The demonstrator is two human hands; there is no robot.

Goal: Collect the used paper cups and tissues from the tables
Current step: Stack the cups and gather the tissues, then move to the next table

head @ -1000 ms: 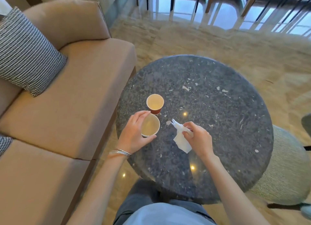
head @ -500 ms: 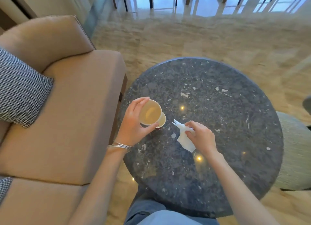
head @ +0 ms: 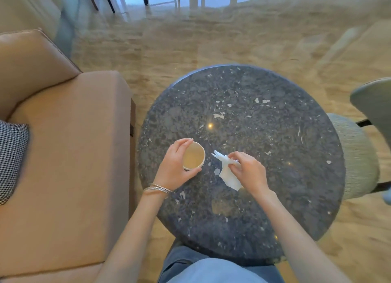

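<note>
A paper cup (head: 193,158) with a pale inside stands on the round dark stone table (head: 264,134), near its left edge. My left hand (head: 175,166) grips it from the left, fingers and thumb curled round its rim. The second, red cup is not visible; it seems nested under the held one. Just to the right, my right hand (head: 248,171) pinches a crumpled white tissue (head: 227,172) that lies on the tabletop.
A tan sofa (head: 74,145) with a houndstooth cushion (head: 11,159) stands close to the table's left side. A green upholstered chair (head: 359,155) sits at the table's right. Polished marble floor lies beyond, with chair legs at the far top.
My left hand lifted its cup and set it over the red cup, which is now out of sight. My right hand kept hold of the tissue. The camera view shifted.
</note>
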